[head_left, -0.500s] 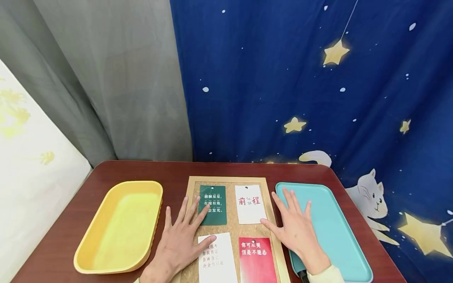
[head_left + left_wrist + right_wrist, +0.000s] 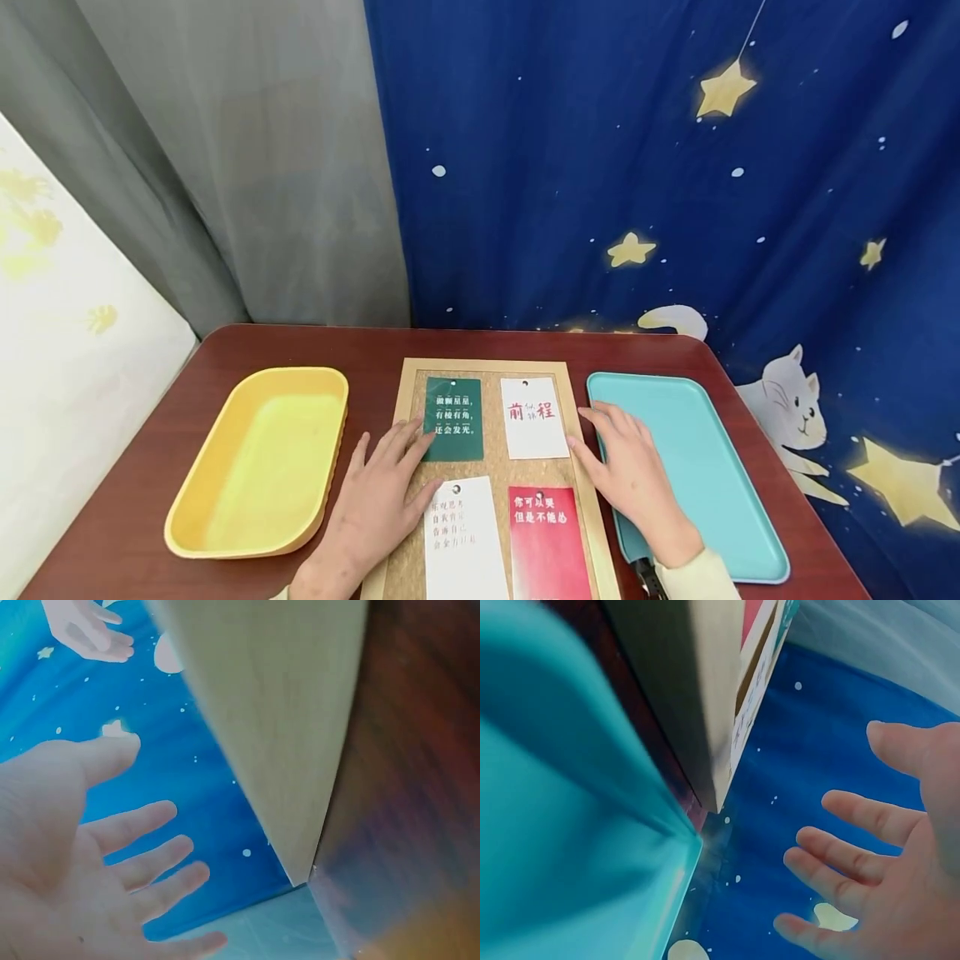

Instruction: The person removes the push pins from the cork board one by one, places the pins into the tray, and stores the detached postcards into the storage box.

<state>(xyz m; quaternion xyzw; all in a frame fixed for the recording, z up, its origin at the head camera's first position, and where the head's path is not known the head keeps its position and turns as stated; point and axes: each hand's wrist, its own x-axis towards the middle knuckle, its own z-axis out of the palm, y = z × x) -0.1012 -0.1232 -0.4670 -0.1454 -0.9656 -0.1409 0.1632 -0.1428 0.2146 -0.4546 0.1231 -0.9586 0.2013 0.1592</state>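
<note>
A wood-framed cork board (image 2: 495, 467) lies on the table. Four cards are on it: a green card (image 2: 453, 419) and a white card with red characters (image 2: 535, 418) at the top, a white card with faint writing (image 2: 465, 542) and a red card (image 2: 551, 546) below. My left hand (image 2: 378, 492) is over the board's left edge, fingers extended, holding nothing; the left wrist view shows its fingers (image 2: 161, 870) apart from the frame. Over the board's right edge and the blue tray (image 2: 697, 467) is my right hand (image 2: 630, 475), empty, its fingers (image 2: 840, 859) loosely extended.
A yellow tray (image 2: 258, 467) stands left of the board on the dark red table (image 2: 375, 346). Beside my right wrist is a black strap or cable (image 2: 647, 575). A grey curtain (image 2: 300, 167) and a blue starry curtain (image 2: 562, 167) hang behind.
The fingers of both hands are less spread than before. My left thumb has drawn back toward the edge of the faint-written card, showing more of it. The head view has tilted slightly down.
</note>
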